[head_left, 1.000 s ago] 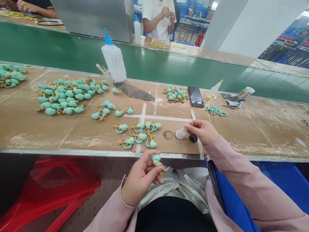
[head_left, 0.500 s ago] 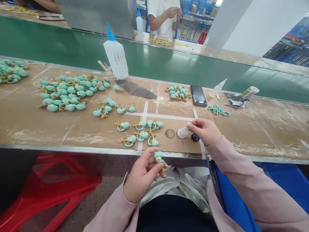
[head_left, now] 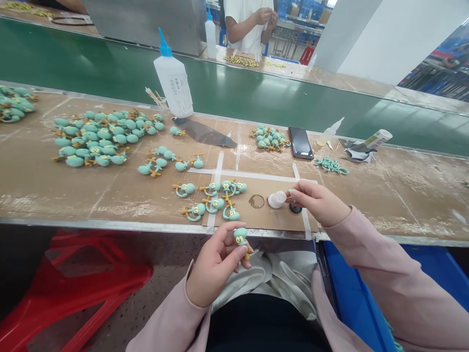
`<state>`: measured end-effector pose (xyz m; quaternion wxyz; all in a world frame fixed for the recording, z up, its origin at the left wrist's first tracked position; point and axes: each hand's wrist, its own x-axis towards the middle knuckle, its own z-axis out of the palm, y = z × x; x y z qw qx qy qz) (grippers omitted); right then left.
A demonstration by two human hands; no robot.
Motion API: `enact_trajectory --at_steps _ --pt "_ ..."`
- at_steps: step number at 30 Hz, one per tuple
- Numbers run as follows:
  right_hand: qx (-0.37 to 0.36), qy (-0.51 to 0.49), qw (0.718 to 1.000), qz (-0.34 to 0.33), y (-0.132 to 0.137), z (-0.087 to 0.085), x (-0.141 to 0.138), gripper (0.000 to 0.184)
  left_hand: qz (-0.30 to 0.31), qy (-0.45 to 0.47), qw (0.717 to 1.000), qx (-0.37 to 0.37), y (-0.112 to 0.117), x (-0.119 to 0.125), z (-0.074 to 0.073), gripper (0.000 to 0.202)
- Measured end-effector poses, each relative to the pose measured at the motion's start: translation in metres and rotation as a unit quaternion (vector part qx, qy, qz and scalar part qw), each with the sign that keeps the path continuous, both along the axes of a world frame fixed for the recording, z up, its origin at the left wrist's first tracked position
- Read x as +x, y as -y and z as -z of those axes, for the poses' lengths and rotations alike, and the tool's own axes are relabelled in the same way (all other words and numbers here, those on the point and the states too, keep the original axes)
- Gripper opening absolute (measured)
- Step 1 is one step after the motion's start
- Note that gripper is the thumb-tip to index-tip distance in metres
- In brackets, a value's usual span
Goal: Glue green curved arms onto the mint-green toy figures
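My left hand (head_left: 216,261) is closed around a teal cartoon-head figurine (head_left: 240,236) with yellow eyes and a brown lower part, held just off the table's front edge. Thumb and fingers of my right hand (head_left: 317,200) pinch a small teal piece (head_left: 293,198), mostly covered by the fingertips. Right beside those fingertips is a small white cup (head_left: 276,199); whether the piece touches it I cannot tell. A black round cap (head_left: 295,209) lies partly under my right hand. Left of the cup are a thin clear ring (head_left: 256,201) and several similar figurines with curved arms (head_left: 214,205).
A large heap of figurines (head_left: 104,139) lies at left, a smaller pile (head_left: 270,138) beside a phone (head_left: 301,143). Loose teal curved pieces (head_left: 331,165) lie at right. A tall glue bottle (head_left: 174,85) stands behind. Across the green belt (head_left: 252,90) a person (head_left: 249,27) works.
My right hand has shifted slightly right and down, from over the white cup to its right side. My left hand keeps holding the figurine. The camera view has moved slightly.
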<state>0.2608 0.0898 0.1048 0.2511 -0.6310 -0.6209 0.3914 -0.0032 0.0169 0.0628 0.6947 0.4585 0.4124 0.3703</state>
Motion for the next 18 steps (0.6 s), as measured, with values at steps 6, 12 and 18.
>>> enact_trajectory --at_steps 6,12,18 --pt "-0.012 0.043 0.999 -0.032 -0.0015 0.0002 0.0033 0.032 0.002 -0.006 1.000 -0.002 -0.0006 -0.0002 -0.0013 0.037" --pt "-0.004 0.063 0.997 -0.051 -0.0030 0.0017 0.0054 0.031 0.003 0.003 1.000 -0.001 -0.0004 0.0010 0.0005 0.036" --pt "-0.008 0.076 0.996 -0.055 -0.0022 0.0001 0.0048 0.032 0.007 0.011 1.000 0.004 0.0001 0.0015 0.0045 0.033"
